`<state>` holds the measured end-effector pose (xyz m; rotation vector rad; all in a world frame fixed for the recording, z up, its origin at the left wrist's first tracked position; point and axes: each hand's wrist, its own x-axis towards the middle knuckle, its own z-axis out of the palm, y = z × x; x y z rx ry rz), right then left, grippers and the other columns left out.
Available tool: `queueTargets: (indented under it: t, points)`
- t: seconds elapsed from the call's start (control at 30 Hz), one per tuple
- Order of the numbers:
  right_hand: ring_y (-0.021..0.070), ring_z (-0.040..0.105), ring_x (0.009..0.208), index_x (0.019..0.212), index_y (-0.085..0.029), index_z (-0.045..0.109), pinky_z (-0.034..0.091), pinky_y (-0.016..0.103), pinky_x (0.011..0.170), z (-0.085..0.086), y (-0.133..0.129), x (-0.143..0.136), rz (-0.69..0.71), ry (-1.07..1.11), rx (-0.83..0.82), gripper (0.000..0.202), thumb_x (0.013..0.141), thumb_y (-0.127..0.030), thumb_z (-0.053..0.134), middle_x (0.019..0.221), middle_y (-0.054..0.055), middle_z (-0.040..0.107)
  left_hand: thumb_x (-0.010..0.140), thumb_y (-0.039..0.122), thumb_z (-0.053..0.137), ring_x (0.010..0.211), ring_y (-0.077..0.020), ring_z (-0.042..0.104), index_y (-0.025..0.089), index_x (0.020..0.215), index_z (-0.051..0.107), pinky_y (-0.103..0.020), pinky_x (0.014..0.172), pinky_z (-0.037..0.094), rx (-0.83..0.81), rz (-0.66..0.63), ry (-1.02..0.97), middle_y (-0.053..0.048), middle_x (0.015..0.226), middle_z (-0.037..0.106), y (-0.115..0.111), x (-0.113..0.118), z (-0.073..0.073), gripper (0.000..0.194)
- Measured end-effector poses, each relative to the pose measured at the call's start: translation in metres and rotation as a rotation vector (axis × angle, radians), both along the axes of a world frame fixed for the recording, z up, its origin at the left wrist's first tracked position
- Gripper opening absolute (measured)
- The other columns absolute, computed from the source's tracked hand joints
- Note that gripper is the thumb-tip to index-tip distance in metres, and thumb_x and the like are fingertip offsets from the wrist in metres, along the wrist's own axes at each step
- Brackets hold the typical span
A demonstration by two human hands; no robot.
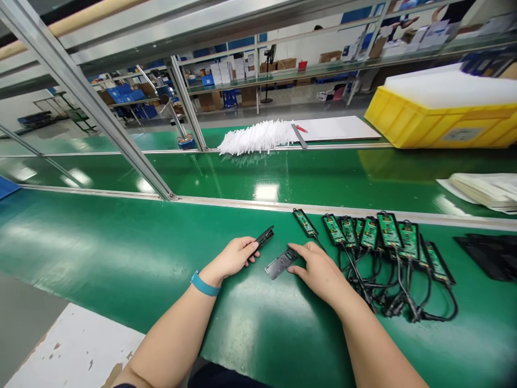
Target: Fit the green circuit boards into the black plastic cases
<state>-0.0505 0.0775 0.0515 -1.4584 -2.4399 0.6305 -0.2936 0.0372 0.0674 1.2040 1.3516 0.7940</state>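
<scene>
My left hand (235,255), with a blue band at the wrist, grips a narrow black plastic housing part (264,237) seen edge-on. Between thumb and fingers, my right hand (319,269) pinches one end of a flat black plastic cover (281,263) with a small rectangular opening. The two parts are close together but apart, over the green bench. Right of my right hand lie several black housings with green circuit boards (390,230), their black cables (399,302) bunched towards me. One such board (306,222) lies a little apart, nearer my hands.
Black flat sheets or bags (490,256) lie at the far right. Behind the metal rail are a stack of pale sheets (484,188), a yellow bin (444,121), a pile of white strips (258,137) and a red-handled tool (301,129). A metal post (100,108) rises at left.
</scene>
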Motion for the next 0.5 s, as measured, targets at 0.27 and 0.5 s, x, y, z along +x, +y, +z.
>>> queueTargets:
  t: [0.27, 0.5]
  points:
    - [0.0219, 0.055, 0.091, 0.093, -0.023, 0.063, 0.044, 0.032, 0.079, -0.003, -0.001, -0.001, 0.065, 0.087, 0.039, 0.022, 0.074, -0.029, 0.071, 0.089, 0.003, 0.055, 0.087, 0.038, 0.055, 0.085, -0.0182, 0.06, 0.015, 0.112, 0.064, -0.028, 0.075, 0.046, 0.212, -0.019, 0.204, -0.007, 0.097, 0.068, -0.005, 0.008, 0.001, 0.035]
    - [0.0147, 0.06, 0.067, 0.09, -0.019, 0.058, 0.05, 0.03, 0.065, -0.008, 0.001, -0.01, -0.084, 0.483, -0.279, 0.018, 0.076, -0.029, 0.063, 0.079, 0.001, 0.062, 0.087, 0.033, 0.055, 0.09, -0.0215, 0.062, 0.018, 0.11, 0.066, -0.031, 0.081, 0.047, 0.264, -0.029, 0.237, -0.008, 0.1, 0.069, -0.007, 0.012, -0.002, 0.03]
